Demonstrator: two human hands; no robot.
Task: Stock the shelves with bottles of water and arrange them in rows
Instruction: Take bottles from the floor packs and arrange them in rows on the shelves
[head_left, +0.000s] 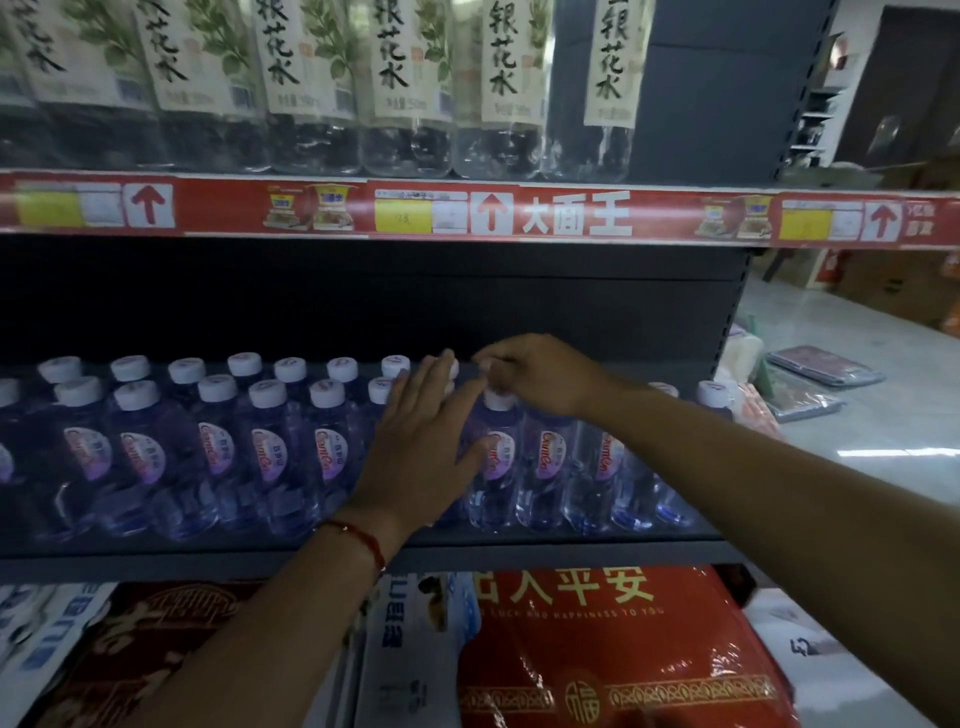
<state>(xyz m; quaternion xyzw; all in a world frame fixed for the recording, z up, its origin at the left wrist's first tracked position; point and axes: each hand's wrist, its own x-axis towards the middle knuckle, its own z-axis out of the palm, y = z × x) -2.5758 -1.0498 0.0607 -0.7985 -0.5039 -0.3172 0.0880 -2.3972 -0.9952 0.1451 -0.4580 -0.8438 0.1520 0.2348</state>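
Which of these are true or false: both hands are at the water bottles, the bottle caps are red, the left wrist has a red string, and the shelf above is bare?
1. Both hands are at the water bottles on the middle shelf. True: left hand, right hand.
2. The bottle caps are red. False: they are white.
3. The left wrist wears a red string bracelet. True.
4. The shelf above is bare. False: it holds tall labelled bottles.
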